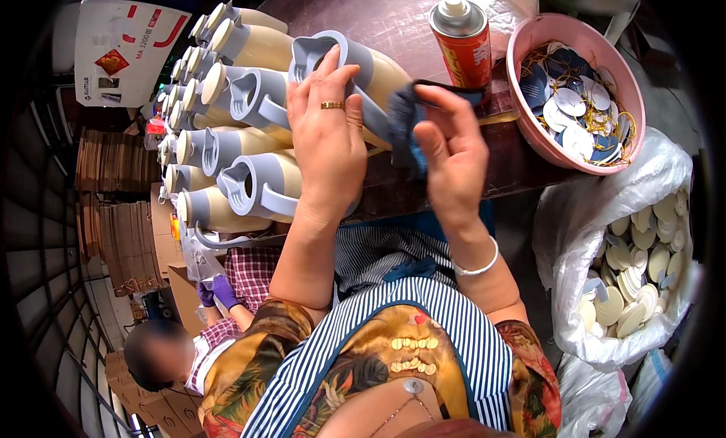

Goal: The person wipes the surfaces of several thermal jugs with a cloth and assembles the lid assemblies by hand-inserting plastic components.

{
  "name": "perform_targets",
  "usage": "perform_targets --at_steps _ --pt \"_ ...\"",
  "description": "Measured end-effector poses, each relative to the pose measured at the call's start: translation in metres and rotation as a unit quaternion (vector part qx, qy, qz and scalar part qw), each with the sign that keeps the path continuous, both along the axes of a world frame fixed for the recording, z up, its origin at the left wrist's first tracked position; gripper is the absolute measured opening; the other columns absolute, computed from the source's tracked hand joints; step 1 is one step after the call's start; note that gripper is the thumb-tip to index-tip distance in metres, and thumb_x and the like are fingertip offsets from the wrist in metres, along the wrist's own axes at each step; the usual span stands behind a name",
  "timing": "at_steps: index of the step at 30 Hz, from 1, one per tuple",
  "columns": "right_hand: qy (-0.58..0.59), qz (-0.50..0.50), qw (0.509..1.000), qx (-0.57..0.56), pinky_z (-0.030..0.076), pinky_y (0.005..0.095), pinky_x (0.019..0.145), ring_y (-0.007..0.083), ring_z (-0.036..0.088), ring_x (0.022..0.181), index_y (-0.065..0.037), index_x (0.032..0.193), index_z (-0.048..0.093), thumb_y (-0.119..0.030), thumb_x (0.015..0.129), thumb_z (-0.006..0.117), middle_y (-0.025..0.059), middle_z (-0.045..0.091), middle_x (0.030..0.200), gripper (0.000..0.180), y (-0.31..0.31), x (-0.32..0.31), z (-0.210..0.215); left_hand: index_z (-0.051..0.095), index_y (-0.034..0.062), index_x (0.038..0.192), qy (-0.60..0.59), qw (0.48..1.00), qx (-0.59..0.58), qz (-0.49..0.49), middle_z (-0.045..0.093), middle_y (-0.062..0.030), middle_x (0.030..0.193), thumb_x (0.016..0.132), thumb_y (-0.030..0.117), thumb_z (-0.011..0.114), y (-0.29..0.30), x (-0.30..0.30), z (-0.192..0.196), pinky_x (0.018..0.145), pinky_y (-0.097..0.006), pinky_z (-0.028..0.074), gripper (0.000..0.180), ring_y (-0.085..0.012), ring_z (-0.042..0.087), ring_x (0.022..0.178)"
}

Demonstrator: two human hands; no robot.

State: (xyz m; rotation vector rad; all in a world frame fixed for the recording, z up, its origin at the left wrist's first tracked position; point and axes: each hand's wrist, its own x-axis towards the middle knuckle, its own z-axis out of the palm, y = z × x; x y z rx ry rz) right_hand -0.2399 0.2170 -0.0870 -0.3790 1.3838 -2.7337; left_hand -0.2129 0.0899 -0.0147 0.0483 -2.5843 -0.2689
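My left hand (327, 136) lies on the grey collar of a cream vacuum jug (378, 71), its fingers hooked over the spout and mouth. A ring shows on one finger. Just to the right, my right hand (457, 147) pinches a dark blue cloth (408, 124) beside the jug's grey handle. The cloth is partly blurred, and I cannot tell whether it touches the jug. Close to my left wrist stand other open-mouthed jugs, among them a front jug (240, 185) with a grey spout and handle.
Rows of capped jugs (214, 84) crowd the table's left side. A red spray can (461, 45) and a pink basin (522, 109) of round tags with strings stand right. Below is a white sack (556, 287) of cream discs. Another person (227, 294) in purple gloves works at left.
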Motion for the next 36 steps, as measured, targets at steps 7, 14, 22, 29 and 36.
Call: perform_targets --at_steps 7,14,22,29,36 --pt "0.014 0.14 0.99 0.006 0.049 0.0247 0.087 0.0121 0.063 0.095 0.0 0.114 0.065 -0.007 0.091 0.067 0.0062 0.069 0.104 0.024 -0.007 -0.007 -0.029 0.059 0.0047 0.115 0.015 0.999 -0.039 -0.01 0.052 -0.0141 0.138 0.093 0.009 0.053 -0.004 -0.001 -0.006 0.111 -0.05 0.026 0.023 -0.036 0.048 0.119" --pt "0.051 0.189 0.978 0.075 0.046 0.0221 0.074 0.0065 0.055 0.082 0.002 0.108 0.064 -0.025 0.104 0.048 0.0011 0.064 0.09 0.033 -0.021 -0.022 -0.014 0.06 0.0048 0.115 0.014 0.999 -0.052 -0.008 0.052 -0.0149 0.137 0.093 0.008 0.052 -0.003 -0.003 -0.005 0.11 -0.047 0.028 0.023 -0.0365 0.048 0.12" --pt "-0.087 0.302 0.941 -0.128 0.047 0.0215 0.084 0.0077 0.058 0.095 0.001 0.12 0.061 -0.022 0.101 0.05 0.0028 0.065 0.107 0.032 0.004 -0.023 -0.037 0.061 0.0045 0.117 0.012 0.998 -0.06 0.0 0.053 -0.017 0.138 0.101 0.015 0.044 -0.001 -0.001 -0.005 0.111 -0.043 0.026 0.025 -0.0365 0.048 0.122" --pt "0.019 0.226 0.974 -0.007 0.046 0.0226 0.084 0.0069 0.056 0.091 0.002 0.115 0.062 -0.011 0.098 0.057 -0.0001 0.065 0.099 0.022 -0.002 -0.022 -0.018 0.061 0.005 0.117 0.012 0.997 -0.07 0.001 0.053 -0.0164 0.138 0.1 0.013 0.045 -0.002 -0.001 -0.005 0.11 -0.043 0.027 0.025 -0.0363 0.049 0.121" --pt "0.156 0.071 0.966 0.196 0.044 0.0319 0.061 0.0203 0.054 0.064 0.0 0.103 0.058 -0.018 0.098 0.056 0.0126 0.059 0.076 0.019 -0.03 -0.02 -0.011 0.062 0.0035 0.109 0.033 0.998 -0.043 -0.016 0.052 -0.0144 0.137 0.09 0.007 0.056 -0.007 -0.008 -0.009 0.108 -0.05 0.029 0.02 -0.0357 0.048 0.119"
